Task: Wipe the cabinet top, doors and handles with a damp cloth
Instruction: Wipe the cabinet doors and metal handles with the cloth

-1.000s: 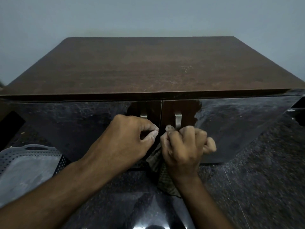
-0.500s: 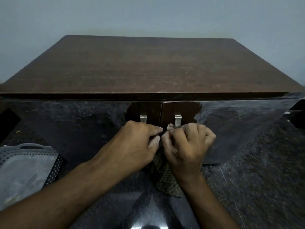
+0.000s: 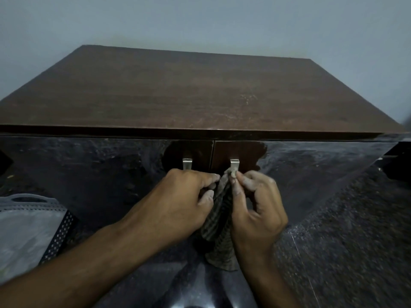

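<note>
Currently only one view is given, from the head camera, looking down over a dark brown cabinet (image 3: pixel 200 90) set against a pale wall (image 3: pixel 200 18). A striped cloth (image 3: pixel 219 236) is held up between both hands in front of the doors, close to the middle seam where the two doors meet. The left hand (image 3: pixel 178 203) is curled with thumb and forefinger pinched on the cloth's upper left edge; the right hand (image 3: pixel 255 207) is likewise pinched on the cloth's top right corner, just at the lower end of the right handle (image 3: pixel 234 166). The cloth is probably held so, stretched between two pinches, so that it can be wrapped round the narrow handle and drawn along it; a flat palm would suit a door but not a slim metal pull. The rest of the cloth hangs loose below the hands, free of the floor as far as can be judged.

By count: one cabinet, two doors, a left door (image 3: pixel 89 174) and a right door (image 3: pixel 311 174), two metal handles, the left handle (image 3: pixel 187 163) untouched, one cloth, two hands. One pale perforated basket (image 3: pixel 33 230) is seen at the left edge on the dark speckled floor (image 3: pixel 344 241).
</note>
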